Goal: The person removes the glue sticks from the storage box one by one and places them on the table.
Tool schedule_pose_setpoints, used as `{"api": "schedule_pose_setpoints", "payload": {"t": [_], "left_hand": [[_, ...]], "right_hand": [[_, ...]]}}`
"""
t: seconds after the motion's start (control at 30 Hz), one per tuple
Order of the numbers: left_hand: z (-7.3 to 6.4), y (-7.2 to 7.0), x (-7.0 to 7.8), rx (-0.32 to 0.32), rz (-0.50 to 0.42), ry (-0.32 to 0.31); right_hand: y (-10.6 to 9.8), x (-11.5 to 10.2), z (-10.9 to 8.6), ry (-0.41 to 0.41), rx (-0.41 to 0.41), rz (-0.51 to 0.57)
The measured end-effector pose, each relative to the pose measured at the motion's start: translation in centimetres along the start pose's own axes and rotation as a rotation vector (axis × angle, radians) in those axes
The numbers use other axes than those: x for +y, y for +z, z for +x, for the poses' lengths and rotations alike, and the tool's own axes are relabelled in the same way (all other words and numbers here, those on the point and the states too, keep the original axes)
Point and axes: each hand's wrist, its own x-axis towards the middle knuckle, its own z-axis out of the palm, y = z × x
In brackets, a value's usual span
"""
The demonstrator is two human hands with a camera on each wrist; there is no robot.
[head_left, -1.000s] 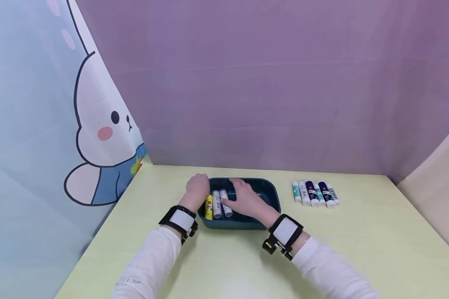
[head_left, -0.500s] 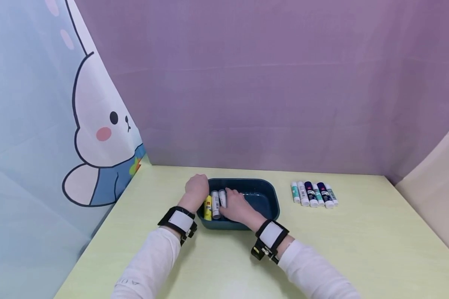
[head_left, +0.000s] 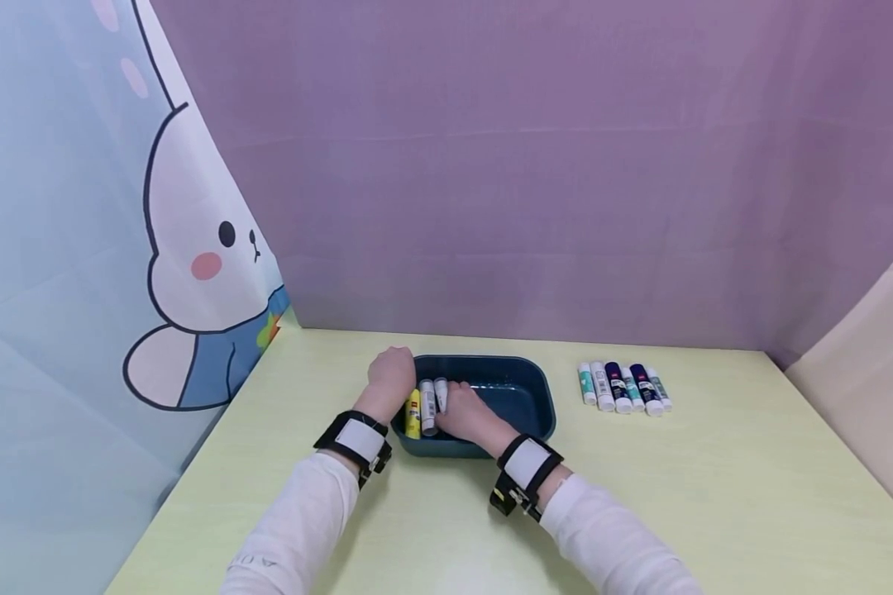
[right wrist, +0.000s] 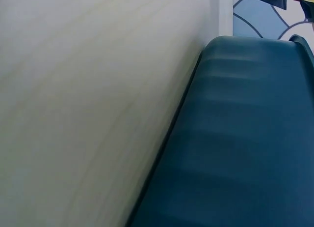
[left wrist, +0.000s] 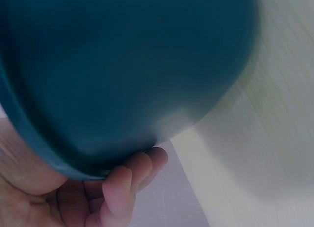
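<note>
Below two white sleeves (head_left: pixel 298 529) spreads a pale yellow-green tabletop (head_left: pixel 714 496); on it a dark teal tray (head_left: pixel 446 449) holds one yellow glue stick (head_left: pixel 413 415) and two white glue sticks (head_left: pixel 427 406); the right hand (head_left: pixel 467 411) covers the rightmost, its fingertips hidden, so I cannot tell its grip; the left hand's (head_left: pixel 393 376) grip pinches the tray rim; rightward lie six capped sticks (head_left: pixel 632 390), two navy; behind hangs one purple cloth (head_left: pixel 521 190).

Dark teal tray (head_left: pixel 446 449), yellow tube (head_left: pixel 413 417)
</note>
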Motion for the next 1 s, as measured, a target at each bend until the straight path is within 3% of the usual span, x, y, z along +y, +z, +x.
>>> {"api": "schedule_pose_setpoints", "payload": {"t": [0.2,0.43,0.63,1.0], "left_hand": [[0.04,-0.06,0.03,-0.001,0.001,-0.002],[0.14,0.10,0.01,0.002,0.018,0.006],[0.17,0.07,0.07,0.002,0.023,0.000],[0.05,0.02,0.11,0.001,0.022,-0.002]], "right_hand": [[0.10,-0.02,0.30,0.012,0.001,-0.027],[-0.06,-0.13,0.43,0.076,-0.033,0.024],[-0.24,-0.14,0.31,0.069,-0.055,0.049],[-0.59,-0.20,-0.07,0.070,-0.051,-0.008]]}}
